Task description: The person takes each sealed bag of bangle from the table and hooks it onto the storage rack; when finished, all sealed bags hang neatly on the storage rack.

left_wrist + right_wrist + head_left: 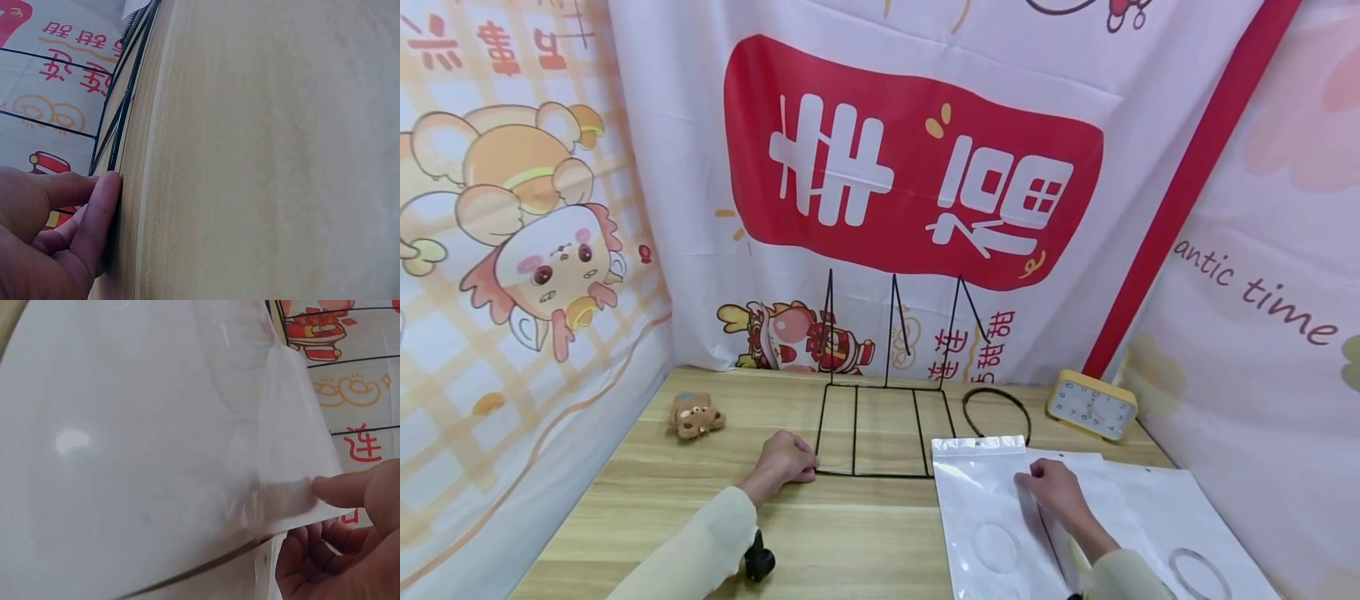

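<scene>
The left hand [781, 463] pinched the wire rack [880, 476] at its near-left corner. The right hand [1058, 490] gripped the white bag [973, 496] — thumb over its edge, fingers beneath.

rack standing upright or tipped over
Upright: the rack's three prongs point up at its far side, while the left hand pinches its near left corner.

Cannot see the near right corner of the wire rack [872, 475] beneath the leftmost bag [973, 492]; cannot follow the left sleeve [700, 542] past the lower edge (nor read the clock [1092, 406], too small).
</scene>
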`<state>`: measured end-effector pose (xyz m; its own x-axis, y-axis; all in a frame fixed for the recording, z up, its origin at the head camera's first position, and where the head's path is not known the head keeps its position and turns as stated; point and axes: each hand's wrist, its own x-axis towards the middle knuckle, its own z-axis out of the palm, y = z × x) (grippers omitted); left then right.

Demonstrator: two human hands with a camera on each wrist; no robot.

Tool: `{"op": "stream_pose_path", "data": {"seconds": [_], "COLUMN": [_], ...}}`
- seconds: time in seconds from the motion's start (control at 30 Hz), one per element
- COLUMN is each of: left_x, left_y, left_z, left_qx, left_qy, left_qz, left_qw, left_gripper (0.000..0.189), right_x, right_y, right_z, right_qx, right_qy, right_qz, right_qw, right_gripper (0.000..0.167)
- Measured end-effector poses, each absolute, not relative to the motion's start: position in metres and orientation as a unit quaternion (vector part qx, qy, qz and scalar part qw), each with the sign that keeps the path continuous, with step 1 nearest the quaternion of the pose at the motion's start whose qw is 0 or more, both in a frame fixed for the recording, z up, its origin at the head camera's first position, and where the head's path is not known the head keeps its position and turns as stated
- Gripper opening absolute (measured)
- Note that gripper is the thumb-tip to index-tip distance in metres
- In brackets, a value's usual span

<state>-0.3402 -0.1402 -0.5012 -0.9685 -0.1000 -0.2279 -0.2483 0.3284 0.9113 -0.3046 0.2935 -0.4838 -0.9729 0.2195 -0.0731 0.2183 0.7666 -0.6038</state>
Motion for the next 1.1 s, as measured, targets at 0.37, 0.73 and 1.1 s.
{"op": "stream_pose_path", "data": {"seconds": [0.37, 0.73, 1.1], "left_x": [-0.338, -0.336, -0.336], "left_y": [-0.142, -0.141, -0.141], "left_z": [-0.499, -0.496, -0.497], "left_qx": [-0.110, -0.105, -0.101], "left_qy": [0.816, 0.818, 0.824], "left_qz": [0.562, 0.561, 0.552], "left_qw": [0.078, 0.063, 0.070], "left_gripper": [0.014, 0.012, 0.012], "right_x": [-0.302, -0.302, -0.291], "right_y": [0.307, 0.304, 0.276], "right_z": [-0.490, -0.477, -0.447], "right_qx": [-0.091, -0.116, -0.051], "right_qy": [-0.895, -0.872, -0.885], "right_qz": [0.435, 0.474, 0.456], "right_qw": [0.029, 0.033, 0.076], "right_gripper": [0.016, 0.023, 0.015]}}
